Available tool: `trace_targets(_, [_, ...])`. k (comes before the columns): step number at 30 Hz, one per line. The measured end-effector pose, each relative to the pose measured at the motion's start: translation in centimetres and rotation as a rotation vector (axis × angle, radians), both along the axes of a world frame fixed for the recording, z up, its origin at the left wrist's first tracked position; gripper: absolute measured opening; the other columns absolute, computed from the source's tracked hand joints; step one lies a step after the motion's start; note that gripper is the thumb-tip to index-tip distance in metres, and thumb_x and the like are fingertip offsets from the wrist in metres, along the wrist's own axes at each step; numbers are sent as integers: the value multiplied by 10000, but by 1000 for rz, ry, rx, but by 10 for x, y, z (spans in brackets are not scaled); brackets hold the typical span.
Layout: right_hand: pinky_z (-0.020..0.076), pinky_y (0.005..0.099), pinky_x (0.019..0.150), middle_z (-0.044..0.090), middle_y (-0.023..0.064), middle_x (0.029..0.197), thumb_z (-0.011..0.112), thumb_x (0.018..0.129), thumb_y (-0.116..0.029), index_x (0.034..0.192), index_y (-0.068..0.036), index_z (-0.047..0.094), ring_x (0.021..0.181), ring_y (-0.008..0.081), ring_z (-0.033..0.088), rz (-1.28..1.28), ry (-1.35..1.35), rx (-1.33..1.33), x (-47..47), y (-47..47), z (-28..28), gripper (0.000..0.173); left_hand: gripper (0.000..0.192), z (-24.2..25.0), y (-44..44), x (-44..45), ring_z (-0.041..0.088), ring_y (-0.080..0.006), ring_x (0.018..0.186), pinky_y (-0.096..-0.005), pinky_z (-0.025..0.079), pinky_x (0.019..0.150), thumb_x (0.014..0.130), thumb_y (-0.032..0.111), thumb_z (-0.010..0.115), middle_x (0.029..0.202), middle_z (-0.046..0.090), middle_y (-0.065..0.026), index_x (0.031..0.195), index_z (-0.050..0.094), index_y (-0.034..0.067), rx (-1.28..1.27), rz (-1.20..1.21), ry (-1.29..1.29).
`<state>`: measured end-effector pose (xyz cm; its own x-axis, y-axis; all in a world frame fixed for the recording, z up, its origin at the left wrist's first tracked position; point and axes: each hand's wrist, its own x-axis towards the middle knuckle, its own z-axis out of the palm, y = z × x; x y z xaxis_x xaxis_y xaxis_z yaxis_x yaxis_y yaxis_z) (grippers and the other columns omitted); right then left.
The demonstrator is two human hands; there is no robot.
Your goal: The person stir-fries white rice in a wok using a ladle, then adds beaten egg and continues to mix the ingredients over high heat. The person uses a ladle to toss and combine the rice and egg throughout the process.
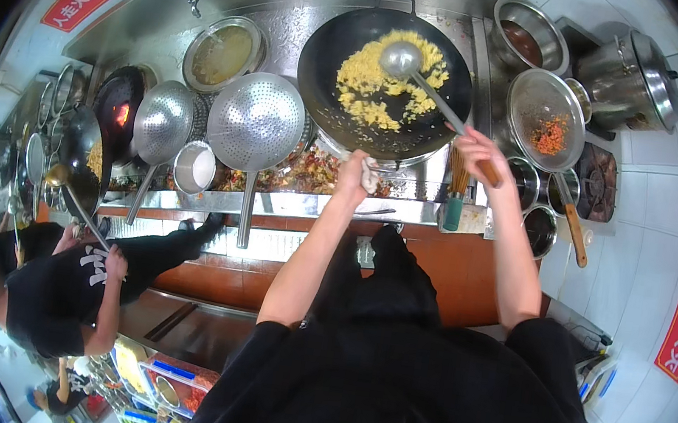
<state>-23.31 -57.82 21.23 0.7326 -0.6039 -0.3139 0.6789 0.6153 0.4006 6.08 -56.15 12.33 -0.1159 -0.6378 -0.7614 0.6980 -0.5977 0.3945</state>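
Observation:
A large black wok [318, 74] stands on the steel range, with yellow scrambled egg or egg fried rice [364, 67] spread over its base. My left hand [353, 176] grips a white cloth [370, 177] at the wok's near rim; the handle there is mostly hidden. In my right hand [481, 155] is the wooden-ended handle of a steel cooking ladle [401, 59]. Its bowl lies face down on the yellow food. Below the right hand, a bamboo wok brush [454, 191] with a green grip leans at the range's edge.
Two perforated strainers [256, 117] rest left of the wok over a gutter of food scraps [312, 173]. To the right are a mesh strainer [547, 120] with orange bits, a steel bowl [531, 36] and a lidded pot [632, 80]. A co-worker [61, 297] holds another ladle at left.

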Motion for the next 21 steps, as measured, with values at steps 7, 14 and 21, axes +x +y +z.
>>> trace_targets(7, [414, 155, 386, 452, 26, 714, 416, 1070, -253, 1252, 37, 460, 515, 62, 465, 348, -130, 63, -16, 36, 17, 345, 175, 15, 16, -13, 573, -170, 570, -308, 440, 450, 941, 244, 628, 712, 589, -55, 964, 548, 90, -15, 72, -27])
trace_targets(14, [409, 161, 386, 470, 10, 729, 459, 1064, -214, 896, -43, 412, 460, 34, 418, 84, 324, -58, 12, -11, -7, 244, 51, -23, -10, -8, 569, -212, 565, -352, 454, 465, 878, 110, 564, 694, 581, -96, 873, 540, 65, 57, 33, 14])
trace_targets(21, [412, 269, 430, 447, -6, 572, 467, 1010, -144, 1556, -86, 287, 423, 95, 441, 1055, 1572, -1120, 9, 108, 186, 578, 129, 87, 49, -8, 599, -201, 672, -323, 498, 546, 924, 74, 521, 686, 549, -64, 796, 511, 81, 6, 138, 295])
